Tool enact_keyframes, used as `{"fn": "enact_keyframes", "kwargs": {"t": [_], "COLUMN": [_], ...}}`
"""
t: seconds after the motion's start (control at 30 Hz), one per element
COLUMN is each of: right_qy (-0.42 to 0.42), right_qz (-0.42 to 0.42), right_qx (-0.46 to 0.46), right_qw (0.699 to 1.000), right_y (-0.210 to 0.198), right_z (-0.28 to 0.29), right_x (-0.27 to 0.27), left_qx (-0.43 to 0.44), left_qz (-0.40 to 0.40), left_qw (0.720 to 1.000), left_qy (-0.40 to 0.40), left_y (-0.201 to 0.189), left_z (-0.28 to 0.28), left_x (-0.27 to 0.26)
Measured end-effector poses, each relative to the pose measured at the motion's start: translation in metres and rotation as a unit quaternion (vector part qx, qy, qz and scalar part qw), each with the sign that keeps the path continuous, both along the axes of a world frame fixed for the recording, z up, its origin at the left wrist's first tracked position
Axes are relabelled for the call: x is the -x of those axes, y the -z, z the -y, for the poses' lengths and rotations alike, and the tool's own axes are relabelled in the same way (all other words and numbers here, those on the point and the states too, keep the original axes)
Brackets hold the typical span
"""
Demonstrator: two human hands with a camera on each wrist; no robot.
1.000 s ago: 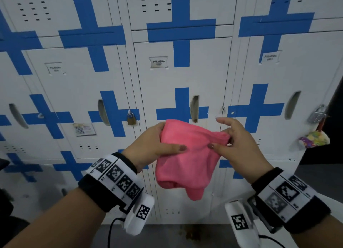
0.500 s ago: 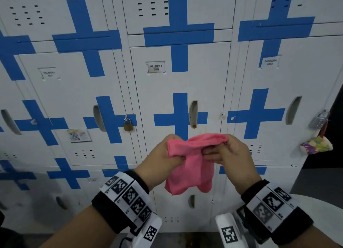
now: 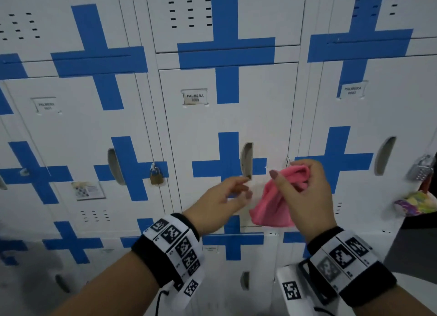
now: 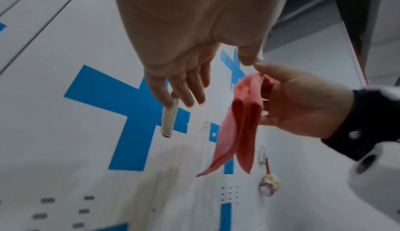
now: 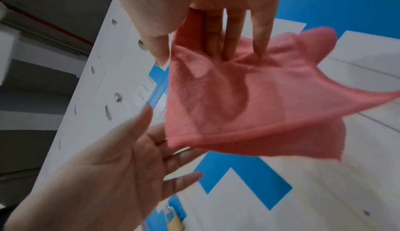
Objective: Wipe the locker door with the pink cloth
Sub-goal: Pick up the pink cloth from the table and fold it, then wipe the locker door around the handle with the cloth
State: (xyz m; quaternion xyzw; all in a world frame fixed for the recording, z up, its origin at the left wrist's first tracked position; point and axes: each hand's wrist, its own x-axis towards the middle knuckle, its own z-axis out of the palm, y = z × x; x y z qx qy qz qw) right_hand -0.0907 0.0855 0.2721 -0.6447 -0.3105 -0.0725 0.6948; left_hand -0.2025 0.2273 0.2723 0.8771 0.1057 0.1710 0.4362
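The right hand (image 3: 305, 197) has its fingers (image 5: 229, 34) curled round the bunched pink terry cloth (image 3: 274, 202), which hangs in mid-frame, apart from the white metal locker door (image 3: 227, 116) with its blue cross. The left hand (image 3: 217, 202), just beside it, holds nothing, its fingers (image 4: 179, 91) loosely extended toward the door's recessed handle slot (image 3: 247, 159).

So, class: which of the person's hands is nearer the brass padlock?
Left. The left hand is just right of the brass padlock; the right hand, holding the pink cloth, is farther right.
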Motion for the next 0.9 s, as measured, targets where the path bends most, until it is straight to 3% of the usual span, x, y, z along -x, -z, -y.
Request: {"fn": "enact_keyframes", "kwargs": {"t": [0.07, 0.17, 0.37, 0.43, 0.53, 0.67, 0.77, 0.9], "right_qy": [0.021, 0.049, 0.075, 0.094, 0.096, 0.138, 0.153, 0.160], "right_qz": [0.015, 0.063, 0.135, 0.157, 0.200, 0.295, 0.352, 0.395], "right_qx": [0.020, 0.044, 0.051, 0.054, 0.068, 0.144, 0.148, 0.200], "right_qw": [0.999, 0.996, 0.987, 0.982, 0.973, 0.935, 0.911, 0.882], "right_y": [-0.003, -0.010, -0.023, -0.024, -0.027, -0.042, -0.056, -0.061], "right_z": [-0.007, -0.018, -0.040, -0.047, -0.054, -0.061, -0.070, -0.088], "right_x": [-0.015, -0.034, -0.057, -0.064, -0.072, -0.079, -0.086, -0.100], "left_qx": [-0.144, -0.306, -0.488, -0.515, -0.519, -0.525, -0.529, -0.532], "left_qz": [0.039, 0.093, 0.068, 0.057, 0.042, 0.041, 0.051, 0.062], "left_qw": [0.984, 0.933, 0.822, 0.798, 0.789, 0.786, 0.783, 0.780], "left_qy": [-0.093, -0.167, -0.287, -0.308, -0.325, -0.323, -0.324, -0.324], "left_y": [-0.005, -0.014, -0.027, -0.023, -0.016, -0.012, -0.010, -0.008], "left_z": [-0.022, -0.051, -0.077, -0.084, -0.097, -0.111, -0.114, -0.117], "left_x": [-0.010, -0.024, -0.050, -0.058, -0.068, -0.073, -0.075, -0.075]}}
